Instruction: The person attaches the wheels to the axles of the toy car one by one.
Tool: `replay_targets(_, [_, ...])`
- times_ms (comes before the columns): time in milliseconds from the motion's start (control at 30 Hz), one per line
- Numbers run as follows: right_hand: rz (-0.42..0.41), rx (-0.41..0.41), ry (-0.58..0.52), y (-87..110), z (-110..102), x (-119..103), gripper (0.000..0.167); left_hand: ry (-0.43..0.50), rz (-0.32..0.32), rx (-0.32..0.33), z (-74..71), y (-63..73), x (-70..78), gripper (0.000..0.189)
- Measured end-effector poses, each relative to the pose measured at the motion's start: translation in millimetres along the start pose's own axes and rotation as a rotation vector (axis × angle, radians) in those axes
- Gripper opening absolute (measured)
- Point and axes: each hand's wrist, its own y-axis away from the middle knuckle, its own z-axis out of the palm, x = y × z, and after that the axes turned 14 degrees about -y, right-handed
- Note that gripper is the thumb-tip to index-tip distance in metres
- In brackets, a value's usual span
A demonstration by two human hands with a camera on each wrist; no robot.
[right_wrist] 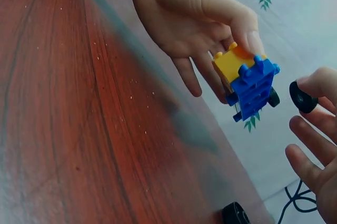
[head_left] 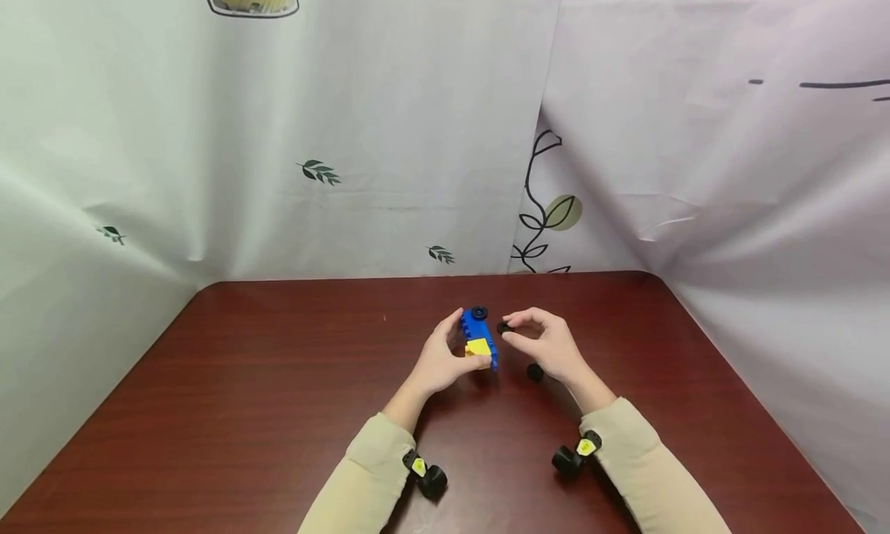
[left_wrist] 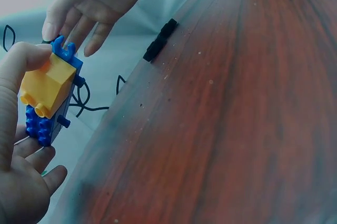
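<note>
My left hand (head_left: 436,364) grips a small toy car, its thumb pressing on a yellow block (left_wrist: 50,83) set on the blue studded base (right_wrist: 255,94). One black wheel (head_left: 479,312) sits on the car's far end, and bare axle pegs stick out along a side in the left wrist view. Just to the right, my right hand (head_left: 551,347) pinches a loose black wheel (right_wrist: 301,97) between thumb and fingers. A small gap separates that wheel from the car. Both hands are raised above the table.
More black wheels (left_wrist: 160,40) lie on the reddish-brown table (head_left: 278,395), near the right hand; one wheel (right_wrist: 235,214) shows at the bottom of the right wrist view. Behind the table hangs a pale printed curtain (head_left: 417,132). Black wrist cameras (head_left: 433,481) are strapped on both sleeves.
</note>
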Motion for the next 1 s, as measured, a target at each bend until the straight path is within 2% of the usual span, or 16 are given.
replay_targets(133, [0.023,-0.013,0.011,3.2,8.6,-19.9,0.012,0.006,-0.005,0.004,-0.5,0.9,-0.7,0.099])
replay_targets(300, [0.012,-0.052,0.041,6.6,16.0,-34.9,0.012,0.004,0.008,0.008,-1.0,0.3,-1.8,0.098])
replay_targets(467, [-0.002,-0.086,0.049,9.4,18.4,-35.3,0.013,0.009,0.017,-0.004,0.3,2.1,-3.9,0.097])
replay_targets(700, [0.002,-0.104,0.065,9.8,18.7,-38.0,0.029,0.028,0.04,0.008,0.7,0.3,-3.2,0.098])
replay_targets(900, [-0.002,-0.144,0.067,9.9,17.5,-37.6,0.029,0.032,0.05,0.006,-0.9,-0.1,-1.3,0.097])
replay_targets(1000, [-0.031,-0.153,0.057,7.3,15.5,-26.2,0.027,0.039,0.074,0.011,-1.7,0.1,0.0,0.095])
